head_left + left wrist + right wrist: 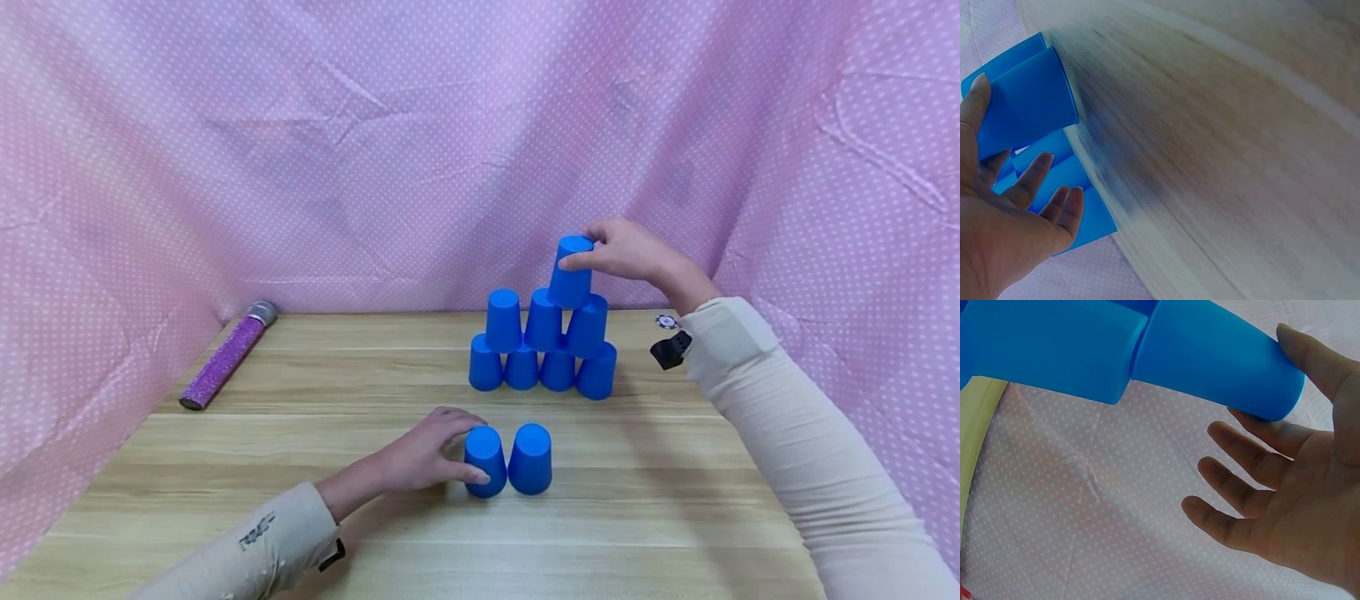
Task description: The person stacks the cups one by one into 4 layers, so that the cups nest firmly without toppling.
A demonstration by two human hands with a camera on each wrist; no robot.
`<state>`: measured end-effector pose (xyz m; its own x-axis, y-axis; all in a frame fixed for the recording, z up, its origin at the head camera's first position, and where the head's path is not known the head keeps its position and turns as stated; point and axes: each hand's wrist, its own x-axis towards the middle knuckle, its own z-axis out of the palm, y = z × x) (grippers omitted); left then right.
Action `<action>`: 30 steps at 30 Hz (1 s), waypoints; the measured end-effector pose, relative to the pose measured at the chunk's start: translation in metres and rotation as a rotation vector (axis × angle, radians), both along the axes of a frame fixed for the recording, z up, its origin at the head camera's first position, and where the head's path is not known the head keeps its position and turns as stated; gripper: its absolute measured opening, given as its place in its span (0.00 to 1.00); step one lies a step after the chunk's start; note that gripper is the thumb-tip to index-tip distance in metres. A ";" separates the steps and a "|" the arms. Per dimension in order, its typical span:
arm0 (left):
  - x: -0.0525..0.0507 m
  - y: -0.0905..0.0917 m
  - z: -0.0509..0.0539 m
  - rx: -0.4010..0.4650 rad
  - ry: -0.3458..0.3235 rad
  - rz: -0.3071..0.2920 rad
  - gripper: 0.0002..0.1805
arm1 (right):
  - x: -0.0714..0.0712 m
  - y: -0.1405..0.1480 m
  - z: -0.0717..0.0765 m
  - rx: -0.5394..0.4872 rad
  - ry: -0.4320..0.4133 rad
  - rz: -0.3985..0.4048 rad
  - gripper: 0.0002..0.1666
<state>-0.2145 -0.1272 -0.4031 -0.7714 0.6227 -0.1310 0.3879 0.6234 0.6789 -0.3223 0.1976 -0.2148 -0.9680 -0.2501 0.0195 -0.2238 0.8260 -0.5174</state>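
Blue top cup (568, 287) is pinched in the right hand (628, 252), thumb on one side and index finger on the other, with the remaining three fingers fanned out loose. It's upside down at the far right, right over the middle and right cups of the second row (543, 321); can't quite tell if it's resting on them. The left hand (429, 454) has thumb and fingers around the near left cup (486, 454), upside down on the counter (337, 358). Just to its right is the near right cup (530, 458), also upside down, nobody touching it. Under that three-cup second row is a bottom row (558, 373) of four, all inverted too. Further out, a purple glittery microphone (228, 358) lies far left, a round chip (666, 321) sits by the right sleeve (802, 442), and pink dotted cloth (337, 167) hangs behind everything.
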 end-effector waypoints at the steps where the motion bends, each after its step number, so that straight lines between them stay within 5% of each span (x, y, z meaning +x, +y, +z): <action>1: 0.000 0.000 0.000 0.001 0.000 -0.002 0.41 | 0.000 0.000 0.000 -0.001 -0.001 0.001 0.32; 30: -0.003 -0.002 0.000 0.003 -0.006 -0.003 0.38 | 0.001 0.003 -0.001 0.007 -0.007 0.029 0.37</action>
